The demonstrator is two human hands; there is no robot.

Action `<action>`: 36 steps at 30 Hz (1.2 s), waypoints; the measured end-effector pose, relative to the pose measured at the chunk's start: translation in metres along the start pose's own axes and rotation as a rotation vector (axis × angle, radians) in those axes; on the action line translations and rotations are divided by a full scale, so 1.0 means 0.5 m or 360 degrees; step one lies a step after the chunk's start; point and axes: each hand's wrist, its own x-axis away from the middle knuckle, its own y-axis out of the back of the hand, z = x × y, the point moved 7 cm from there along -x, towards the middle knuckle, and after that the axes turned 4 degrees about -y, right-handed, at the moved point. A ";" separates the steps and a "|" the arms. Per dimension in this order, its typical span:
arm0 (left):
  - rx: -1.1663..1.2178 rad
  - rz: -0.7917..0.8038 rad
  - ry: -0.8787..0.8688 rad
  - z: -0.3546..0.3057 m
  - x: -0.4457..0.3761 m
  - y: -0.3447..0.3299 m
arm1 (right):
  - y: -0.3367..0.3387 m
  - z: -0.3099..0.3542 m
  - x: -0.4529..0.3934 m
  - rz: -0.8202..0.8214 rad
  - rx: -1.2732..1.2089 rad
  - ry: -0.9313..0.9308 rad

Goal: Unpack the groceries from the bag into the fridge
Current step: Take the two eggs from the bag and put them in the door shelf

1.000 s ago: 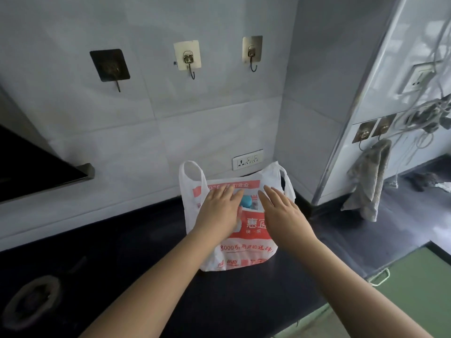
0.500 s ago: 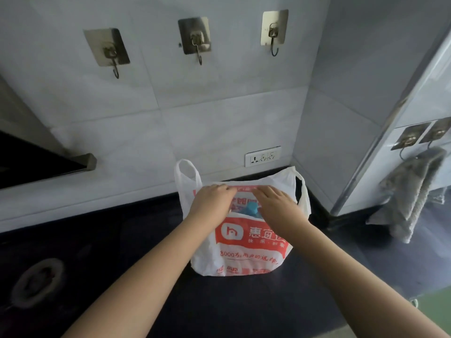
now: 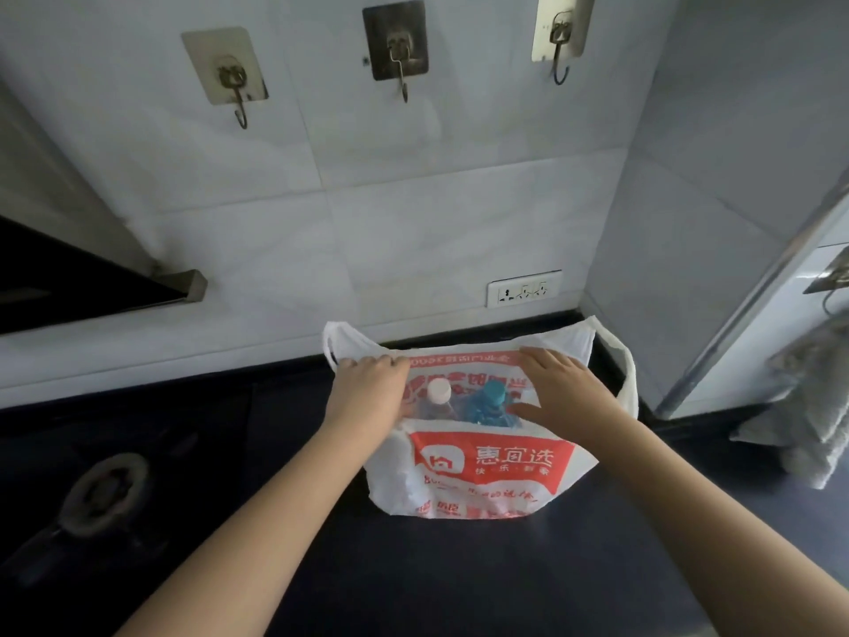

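A white plastic bag (image 3: 482,475) with red print stands on the dark counter (image 3: 413,581) against the tiled wall. Its mouth is spread apart. My left hand (image 3: 367,388) grips the left side of the bag's rim, and my right hand (image 3: 560,388) holds the right side, fingers over the far edge and thumb inside. Between my hands, inside the bag, stand a bottle with a white cap (image 3: 438,393) and a blue bottle with a blue cap (image 3: 491,400). The fridge is not in view.
A gas burner (image 3: 105,494) lies on the counter at the left. Three wall hooks (image 3: 399,52) hang above, and a power socket (image 3: 523,287) sits just behind the bag. A grey towel (image 3: 808,406) hangs at the right beside a metal-edged corner.
My hands have moved apart along the bag's rim and pulled its mouth wide, so both bottle tops now show. The view has tilted down and closer.
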 end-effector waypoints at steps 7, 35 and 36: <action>0.0018 0.0273 0.0112 0.022 0.012 -0.068 | -0.025 -0.043 0.004 0.0125 -0.0127 -0.0029; 0.0504 0.0895 0.0179 -0.016 0.017 -0.332 | -0.209 -0.166 0.046 0.0669 -0.0440 -0.0223; 0.0536 0.0874 0.0157 -0.021 0.021 -0.342 | -0.221 -0.167 0.049 0.0679 -0.0480 -0.0211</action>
